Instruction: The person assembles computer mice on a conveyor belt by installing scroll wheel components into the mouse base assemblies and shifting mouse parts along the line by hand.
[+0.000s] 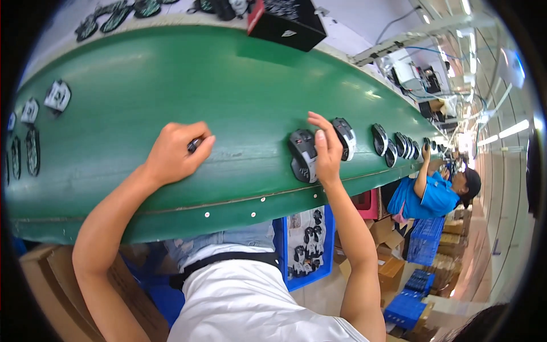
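Observation:
Over the green belt [239, 74], my left hand [175, 153] is closed around a small dark object [194, 145]. Only its blackish end shows between the fingers, so its kind is hidden. My right hand [327, 151] has its fingers apart, between two computer mice. On its left lies a black and grey mouse [303, 157], close beside the thumb. Just beyond the fingers on the right is another mouse [344, 138], black with a pale side. I cannot tell whether the hand touches either one.
More mice [380, 139] run along the belt to the right, toward a person in a blue shirt [424, 194]. Pale mouse parts [57, 96] lie far left. A black box [288, 25] stands at the far edge. Below hangs a blue bin [326, 259] of parts.

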A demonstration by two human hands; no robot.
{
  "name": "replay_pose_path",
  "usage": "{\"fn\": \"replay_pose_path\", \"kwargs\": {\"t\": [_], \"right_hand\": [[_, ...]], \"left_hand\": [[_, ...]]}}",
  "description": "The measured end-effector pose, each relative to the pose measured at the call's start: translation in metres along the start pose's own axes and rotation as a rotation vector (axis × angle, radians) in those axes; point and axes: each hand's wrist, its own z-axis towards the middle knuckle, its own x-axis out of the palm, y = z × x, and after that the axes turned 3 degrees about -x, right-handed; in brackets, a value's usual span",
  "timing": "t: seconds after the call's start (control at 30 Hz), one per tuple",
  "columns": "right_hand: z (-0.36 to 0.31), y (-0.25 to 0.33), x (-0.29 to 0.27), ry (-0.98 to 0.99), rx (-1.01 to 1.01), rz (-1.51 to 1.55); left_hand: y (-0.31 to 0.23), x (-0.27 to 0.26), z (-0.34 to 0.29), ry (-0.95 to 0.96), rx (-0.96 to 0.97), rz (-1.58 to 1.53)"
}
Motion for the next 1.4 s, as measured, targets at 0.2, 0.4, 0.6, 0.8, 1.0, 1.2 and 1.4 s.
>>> {"fn": "replay_pose_path", "kwargs": {"t": [0.2, 0.4, 0.6, 0.8, 1.0, 1.2, 1.4], "right_hand": [[0.039, -0.036, -0.085, -0.216, -0.021, -0.262], [0.035, -0.096, -0.088, -0.117, 0.026, -0.498], [0.062, -0.072, -0.095, -0.06, -0.12, -0.545], [0.037, -0.089, -0.091, -0.251, -0.02, -0.601], [0.011, 0.018, -0.044, 0.152, -0.039, -0.374], [-0.03, 0.035, -0.008, 0.12, 0.007, -0.424], [-0.038, 0.023, 0.001, 0.042, -0.035, -0.415]], "left_hand": [[-0.007, -0.003, 0.0, -0.008, -0.078, -0.006], [-0.008, -0.002, 0.007, 0.006, -0.06, 0.003], [-0.001, -0.003, -0.001, -0.014, -0.026, 0.044], [0.001, 0.004, 0.003, 0.009, 0.032, 0.003], [0.004, -0.003, -0.007, -0.005, 0.005, 0.036], [0.0, 0.002, -0.003, 0.02, 0.022, 0.048], [0.004, 0.003, -0.005, 0.006, 0.026, 0.03]]}}
